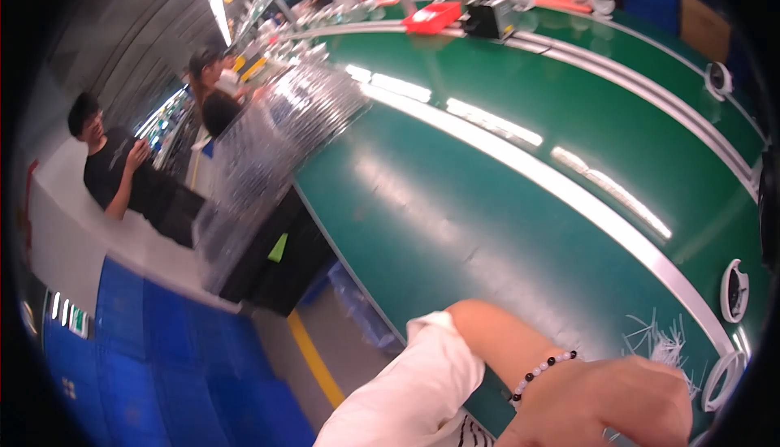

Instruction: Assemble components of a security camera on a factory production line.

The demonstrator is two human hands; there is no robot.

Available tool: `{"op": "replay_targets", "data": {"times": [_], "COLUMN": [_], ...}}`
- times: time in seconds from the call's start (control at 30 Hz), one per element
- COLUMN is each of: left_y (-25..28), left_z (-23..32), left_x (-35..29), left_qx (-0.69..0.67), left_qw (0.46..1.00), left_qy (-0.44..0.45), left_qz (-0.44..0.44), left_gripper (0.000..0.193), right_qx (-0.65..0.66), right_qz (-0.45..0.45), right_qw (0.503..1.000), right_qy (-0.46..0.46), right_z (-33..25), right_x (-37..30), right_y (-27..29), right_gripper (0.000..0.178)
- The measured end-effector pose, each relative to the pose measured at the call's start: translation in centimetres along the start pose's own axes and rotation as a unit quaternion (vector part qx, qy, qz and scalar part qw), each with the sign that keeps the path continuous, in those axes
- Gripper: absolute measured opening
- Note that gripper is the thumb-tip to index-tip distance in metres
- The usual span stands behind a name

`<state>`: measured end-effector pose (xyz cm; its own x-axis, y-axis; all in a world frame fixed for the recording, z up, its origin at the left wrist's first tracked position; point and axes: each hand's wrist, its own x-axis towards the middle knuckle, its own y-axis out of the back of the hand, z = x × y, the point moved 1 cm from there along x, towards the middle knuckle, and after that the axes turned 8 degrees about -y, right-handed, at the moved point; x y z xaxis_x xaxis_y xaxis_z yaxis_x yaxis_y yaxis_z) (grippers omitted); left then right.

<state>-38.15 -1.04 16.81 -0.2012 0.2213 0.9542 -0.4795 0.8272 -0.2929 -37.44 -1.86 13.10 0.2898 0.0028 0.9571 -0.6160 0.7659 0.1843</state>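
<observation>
My left hand (617,398) is at the lower right, over the green work surface, with a beaded bracelet (543,372) on its wrist. Its back faces up and the fingers curl downward, closed; what they hold, if anything, is hidden beneath the hand. Just beyond the knuckles stands a bunch of thin white strands (668,348), partly covered by the hand. A white ring-shaped part (721,382) lies beside the bunch, at the conveyor's edge. My right hand is out of the picture.
A green conveyor belt (569,110) curves past, carrying a round white housing (734,291) and another farther off (719,81). Ribbed clear plastic (276,134) covers black boxes (280,260) at the table's left end. Blue bins (162,349) stand lower left. A red tray (432,18) and people are farther back.
</observation>
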Motion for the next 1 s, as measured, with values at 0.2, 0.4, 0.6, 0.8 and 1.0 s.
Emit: {"op": "replay_targets", "data": {"times": [0.2,0.4,0.6,0.8,1.0], "left_y": [1.7,-2.3,0.1,1.3,1.0], "left_z": [1.6,3.8,3.6,3.2,2.2], "left_x": [0.9,0.4,0.6,1.3,0.2], "left_qx": [0.041,0.137,-0.116,-0.175,-0.189], "left_qw": [0.972,0.963,0.963,0.898,0.898], "left_qy": [0.218,0.14,0.198,0.394,0.378], "left_qz": [-0.079,0.183,0.139,0.086,0.123], "left_gripper": [0.072,0.017,0.007,0.004,0.007], "right_qx": [-0.601,-0.695,-0.701,-0.682,-0.693], "right_qz": [0.348,0.272,0.268,0.271,0.269], "right_qw": [0.029,0.012,0.036,0.041,0.03], "right_qy": [-0.719,-0.665,-0.66,-0.679,-0.668], "right_z": [-3.7,-5.0,-5.5,-5.7,-5.4], "right_x": [-7.7,-7.9,-9.5,-9.3,-9.6], "right_y": [-16.7,-17.8,-16.8,-17.0,-17.7], "right_gripper": [0.063,0.085,0.084,0.087,0.088]}}
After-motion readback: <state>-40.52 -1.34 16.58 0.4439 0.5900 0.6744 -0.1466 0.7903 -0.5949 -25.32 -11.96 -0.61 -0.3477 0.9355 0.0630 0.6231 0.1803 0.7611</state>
